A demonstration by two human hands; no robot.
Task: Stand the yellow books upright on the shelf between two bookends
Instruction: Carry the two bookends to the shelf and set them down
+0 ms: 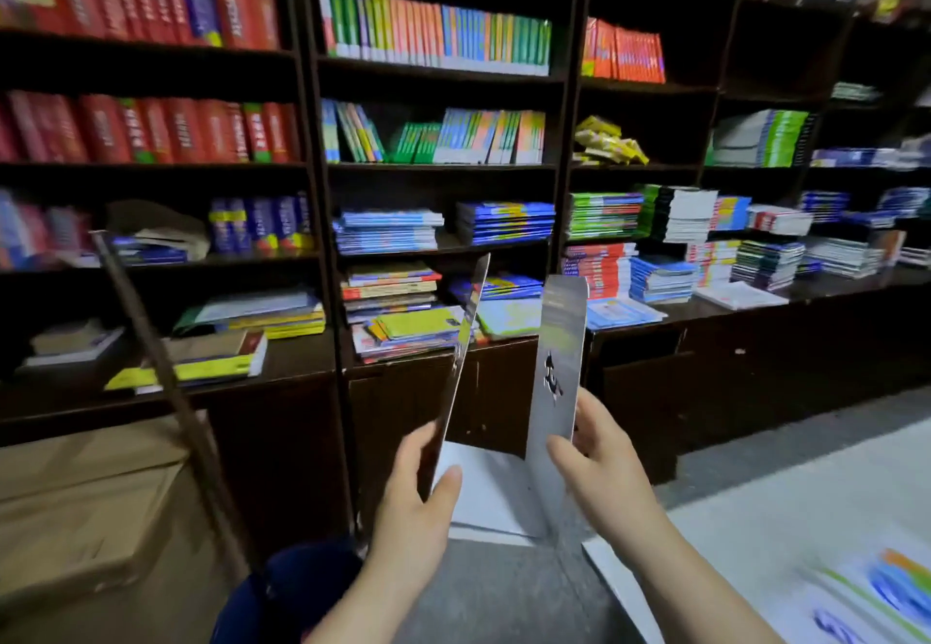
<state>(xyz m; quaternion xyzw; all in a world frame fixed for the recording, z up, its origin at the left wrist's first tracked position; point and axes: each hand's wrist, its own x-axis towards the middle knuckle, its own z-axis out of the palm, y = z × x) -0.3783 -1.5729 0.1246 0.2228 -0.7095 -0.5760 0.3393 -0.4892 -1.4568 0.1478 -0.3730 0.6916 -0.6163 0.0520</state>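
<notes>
- At eight o'clock, flattened cardboard (75, 502) lies on the floor and a thin rod (166, 381) leans against the shelving, so that side looks cramped for stepping.
- Near six o'clock, the left hand (413, 487) pinches the left bookend (466, 341) low down, thumb in front and fingers behind. The plate stands edge-on, tilted a little to the right.
- Just beside it, the right bookend (559, 366) shows its flat face, gripped by its lower edge in the right hand (599, 462). The plates are apart at the top; whether their bases touch I cannot tell.
- The yellow books (607, 142) lie at about one o'clock from the hands, in a loose slumped heap on a shelf (665, 169) in the right-hand bay. None is upright.
- My reading is that the task is at its start. Both bookends are in hand and not yet on any shelf, so placing them and standing the books between them is all left to do.
- That shelf looks bare to the right of the heap, with dark clearance above, so there is room for a bookend on each side. The post (568, 139) at the heap's left and the board's front edge are the things to mind.
- Towards three o'clock, stacks of books (705, 265) crowd the counter (831, 285) below, so a reach upward passes over them.
</notes>
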